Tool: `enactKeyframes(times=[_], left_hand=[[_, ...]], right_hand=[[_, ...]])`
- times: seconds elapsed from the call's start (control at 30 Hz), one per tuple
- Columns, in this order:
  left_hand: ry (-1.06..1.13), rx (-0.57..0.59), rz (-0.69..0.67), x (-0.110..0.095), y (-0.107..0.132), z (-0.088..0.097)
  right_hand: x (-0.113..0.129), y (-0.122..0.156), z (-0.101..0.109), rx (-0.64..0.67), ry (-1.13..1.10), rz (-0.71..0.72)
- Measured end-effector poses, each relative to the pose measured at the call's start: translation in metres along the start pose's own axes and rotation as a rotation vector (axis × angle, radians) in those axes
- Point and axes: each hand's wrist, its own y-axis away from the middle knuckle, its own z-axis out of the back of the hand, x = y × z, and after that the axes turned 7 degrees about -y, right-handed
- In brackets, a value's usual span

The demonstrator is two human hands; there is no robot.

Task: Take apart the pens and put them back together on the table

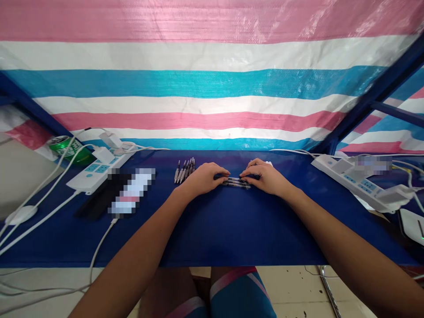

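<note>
My left hand [204,176] and my right hand [264,177] rest palm down on the blue table [212,229], facing each other. Between them lies a small row of dark pens [236,182], laid crosswise. The fingertips of both hands press on the ends of these pens, with the fingers curled over them. A second group of several pens [184,170] lies just left of my left hand, pointing away from me.
A white power strip [96,170] with plugs and white cables sits at the left, beside a green can [68,148] and a blurred flat object [127,194]. Another white power strip [357,181] lies at the right. A striped tarp hangs behind.
</note>
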Motion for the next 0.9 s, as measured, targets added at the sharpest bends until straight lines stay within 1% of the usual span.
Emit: enactKeyframes(times=[0.13, 0.27, 0.33, 0.4, 0.5, 0.63, 0.7, 0.8, 0.83, 0.9], left_hand=[[0.074, -0.010, 0.027, -0.004, -0.001, -0.002], [0.161, -0.044, 0.006, -0.007, -0.001, -0.001], [0.154, -0.080, -0.012, -0.008, -0.002, -0.001], [0.131, -0.116, -0.025, -0.009, -0.002, 0.000], [0.095, -0.152, -0.026, -0.011, -0.003, 0.002], [0.063, -0.186, -0.039, -0.012, -0.003, 0.003], [0.055, -0.191, -0.044, -0.013, -0.003, 0.004], [0.045, -0.198, -0.043, -0.012, -0.003, 0.004], [0.044, -0.205, -0.045, -0.012, -0.003, 0.004], [0.046, -0.231, -0.055, -0.011, -0.003, 0.004]], right_hand=[[0.002, 0.001, -0.002, -0.002, 0.009, -0.005], [0.007, 0.000, -0.003, -0.026, 0.001, -0.005], [0.010, 0.000, -0.004, -0.070, -0.018, -0.010], [0.013, -0.001, -0.003, -0.148, -0.050, -0.050], [0.015, -0.001, -0.003, -0.222, -0.194, -0.152], [0.014, -0.001, -0.006, -0.177, -0.480, -0.231], [0.013, -0.002, -0.007, -0.192, -0.536, -0.217], [0.013, -0.003, -0.008, -0.272, -0.577, -0.153], [0.013, -0.004, -0.007, -0.274, -0.589, -0.153], [0.014, -0.003, -0.007, -0.224, -0.602, -0.194]])
